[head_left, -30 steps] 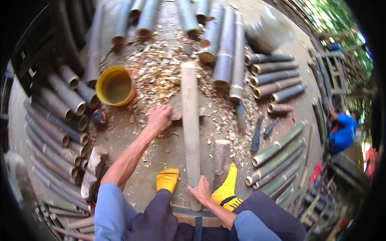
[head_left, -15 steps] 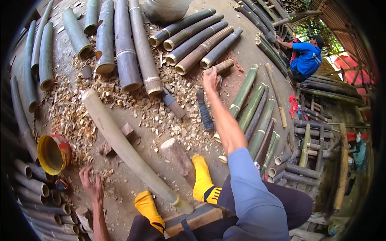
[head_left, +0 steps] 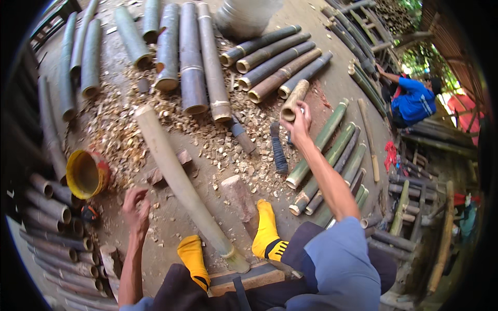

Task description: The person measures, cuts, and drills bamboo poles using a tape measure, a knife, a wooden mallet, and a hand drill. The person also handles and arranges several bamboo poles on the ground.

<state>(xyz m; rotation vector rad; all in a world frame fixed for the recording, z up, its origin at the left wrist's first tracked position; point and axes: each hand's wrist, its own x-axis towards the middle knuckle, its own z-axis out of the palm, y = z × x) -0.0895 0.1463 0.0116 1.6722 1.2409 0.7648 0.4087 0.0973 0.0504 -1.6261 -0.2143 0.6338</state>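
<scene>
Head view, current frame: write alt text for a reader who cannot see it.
A person's right hand holds a short bamboo piece while the left hand hangs empty. Between them slants a long pale pole; scattered chips and many bamboo tubes lie around.

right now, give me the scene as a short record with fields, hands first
left hand: left hand loosely curled, nothing visible in it, between yellow bucket and pale bamboo pole
right hand: right hand gripping the near end of a short bamboo tube
pole position: slanting, lower end between yellow-socked feet
ground: scattered wood chips
background: person in blue shirt, right side
</scene>
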